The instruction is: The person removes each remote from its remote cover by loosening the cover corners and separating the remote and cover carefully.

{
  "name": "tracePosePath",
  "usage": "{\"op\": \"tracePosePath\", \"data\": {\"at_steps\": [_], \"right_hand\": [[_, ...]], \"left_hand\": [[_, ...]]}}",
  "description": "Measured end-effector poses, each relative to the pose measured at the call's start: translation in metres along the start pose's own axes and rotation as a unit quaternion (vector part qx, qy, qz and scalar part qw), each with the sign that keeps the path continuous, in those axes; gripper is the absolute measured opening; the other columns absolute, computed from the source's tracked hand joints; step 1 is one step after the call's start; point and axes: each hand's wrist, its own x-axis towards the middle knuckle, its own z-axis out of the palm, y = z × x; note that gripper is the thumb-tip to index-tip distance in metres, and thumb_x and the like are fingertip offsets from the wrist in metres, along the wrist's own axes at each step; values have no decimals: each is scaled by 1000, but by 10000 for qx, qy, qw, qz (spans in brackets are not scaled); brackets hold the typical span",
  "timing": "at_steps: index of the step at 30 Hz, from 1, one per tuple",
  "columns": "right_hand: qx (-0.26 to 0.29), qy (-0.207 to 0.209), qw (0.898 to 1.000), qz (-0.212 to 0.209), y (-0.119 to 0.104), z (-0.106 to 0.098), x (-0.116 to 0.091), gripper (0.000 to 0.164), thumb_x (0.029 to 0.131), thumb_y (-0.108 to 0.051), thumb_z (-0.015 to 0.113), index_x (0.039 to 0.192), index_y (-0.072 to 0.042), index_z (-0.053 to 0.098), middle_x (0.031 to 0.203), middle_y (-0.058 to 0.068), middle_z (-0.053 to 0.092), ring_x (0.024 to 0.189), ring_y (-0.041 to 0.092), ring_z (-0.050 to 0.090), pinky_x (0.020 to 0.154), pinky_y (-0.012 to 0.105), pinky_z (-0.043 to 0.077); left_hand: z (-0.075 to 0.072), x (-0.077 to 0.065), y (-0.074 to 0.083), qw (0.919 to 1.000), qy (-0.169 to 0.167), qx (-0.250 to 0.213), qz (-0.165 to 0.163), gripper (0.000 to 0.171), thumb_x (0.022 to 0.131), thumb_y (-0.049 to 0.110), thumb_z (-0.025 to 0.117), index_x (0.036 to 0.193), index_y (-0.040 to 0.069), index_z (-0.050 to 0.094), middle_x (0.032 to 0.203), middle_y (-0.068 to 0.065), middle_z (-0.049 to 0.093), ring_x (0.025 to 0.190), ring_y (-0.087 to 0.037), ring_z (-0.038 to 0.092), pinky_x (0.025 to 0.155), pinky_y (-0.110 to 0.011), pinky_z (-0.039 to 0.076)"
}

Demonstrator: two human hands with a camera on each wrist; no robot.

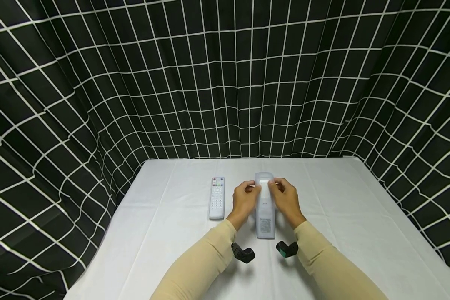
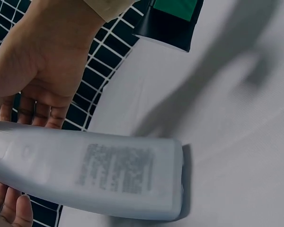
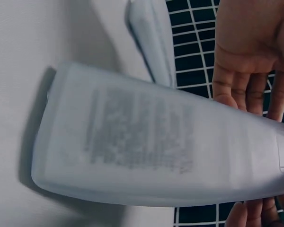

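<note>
A remote control (image 1: 265,210) in a translucent, whitish cover lies back side up between both hands, its upper end raised off the table. Printed label text (image 2: 117,169) shows blurred through the cover. My left hand (image 1: 243,201) grips the upper left edge, thumb on the back face and fingers underneath. On the opposite edge my right hand (image 1: 287,201) holds it the same way, its thumb beside a bright white patch (image 1: 264,188). A second remote control (image 1: 217,198), also whitish, lies button side up left of the left hand.
A white cloth covers the table (image 1: 165,233). Black curtain (image 1: 243,83) with a white grid surrounds its back and sides. Black wrist devices (image 1: 243,253) hang beneath both forearms near the table surface.
</note>
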Motion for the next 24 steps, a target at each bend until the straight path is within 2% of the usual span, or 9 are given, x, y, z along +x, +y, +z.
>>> {"op": "tracePosePath", "data": {"at_steps": [10,18,24], "right_hand": [[481,143,9978,-432,-11,-4,1,32,98,-22,58,118,4,60,103,18,63,89,23,55,77,26,42],[717,192,9951,-647,-17,-7,1,30,98,-21,59,114,4,62,104,20,64,92,24,56,77,24,43],[768,217,9951,-588,-24,-10,-2,30,97,-22,61,113,3,63,104,16,64,93,21,57,78,26,43]], "left_hand": [[-2,-1,13,9965,113,-117,816,21,87,10,70,106,3,71,84,0,67,76,-10,59,69,-26,49],[-3,-2,19,9938,187,-146,1082,20,86,9,70,105,3,72,83,2,67,77,-10,58,72,-28,48],[-5,-4,23,9914,198,-249,1272,20,86,10,70,105,4,72,84,2,67,77,-10,58,71,-27,46]]}}
